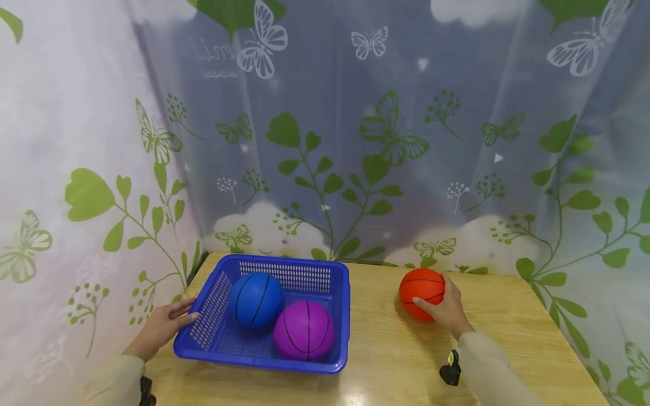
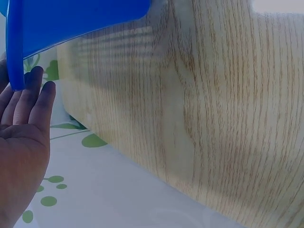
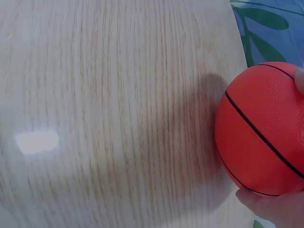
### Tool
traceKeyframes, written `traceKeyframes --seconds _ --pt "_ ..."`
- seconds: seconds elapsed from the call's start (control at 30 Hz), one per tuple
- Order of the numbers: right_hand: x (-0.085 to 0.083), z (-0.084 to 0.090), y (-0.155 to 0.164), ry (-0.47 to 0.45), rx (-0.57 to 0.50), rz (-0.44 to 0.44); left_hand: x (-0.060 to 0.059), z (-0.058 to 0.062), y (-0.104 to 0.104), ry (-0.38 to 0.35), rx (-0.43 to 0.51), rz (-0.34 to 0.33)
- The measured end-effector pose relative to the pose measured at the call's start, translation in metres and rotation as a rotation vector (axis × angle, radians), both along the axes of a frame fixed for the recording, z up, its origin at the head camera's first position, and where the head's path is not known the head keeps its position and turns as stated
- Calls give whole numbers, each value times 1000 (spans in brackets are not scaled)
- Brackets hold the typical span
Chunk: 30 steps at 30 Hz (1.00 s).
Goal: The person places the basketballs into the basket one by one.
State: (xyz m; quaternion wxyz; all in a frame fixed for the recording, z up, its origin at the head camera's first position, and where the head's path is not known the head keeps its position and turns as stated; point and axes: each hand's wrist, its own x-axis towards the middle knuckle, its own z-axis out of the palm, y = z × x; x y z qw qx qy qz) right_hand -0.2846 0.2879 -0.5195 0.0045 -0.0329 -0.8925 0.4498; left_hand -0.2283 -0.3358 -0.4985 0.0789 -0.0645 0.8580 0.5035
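Observation:
A blue plastic basket (image 1: 346,304) stands on the left part of a wooden table (image 1: 386,349). Inside it lie a blue ball (image 1: 255,300) and a purple ball (image 1: 303,330), touching each other. My left hand (image 1: 170,322) rests with straight fingers against the basket's left wall. The left wrist view shows that hand (image 2: 23,118) below the basket's blue rim (image 2: 71,19). An orange ball (image 1: 418,287) sits on the table to the right of the basket. My right hand (image 1: 446,307) grips it from the right, thumb in front. Up close, the orange ball (image 3: 261,133) touches the tabletop (image 3: 95,95).
A sheer curtain (image 1: 355,141) printed with green leaves and butterflies hangs close behind and to both sides of the table. The basket lies near the table's left edge. Bare wood lies between the basket and the orange ball. A black strap (image 1: 449,369) sits on my right wrist.

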Motion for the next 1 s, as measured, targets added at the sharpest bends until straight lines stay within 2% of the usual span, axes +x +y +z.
traceKeyframes --seconds 0.13,0.23,0.37,0.53,0.7,1.0 --pt "5 -3 -1 32 -46 -74 1 -2 2 -15 7 21" --pt "9 -4 -2 21 -62 -129 2 -5 3 -26 12 37" --pt "10 5 -9 25 -75 -152 3 -7 3 -16 23 38" --pt "8 28 -25 76 -103 -123 3 -6 0 8 37 27" --pt "8 49 -42 110 -128 -76 3 -4 0 1 44 27" --pt "20 83 -82 178 -243 55 0 -3 0 1 28 26"
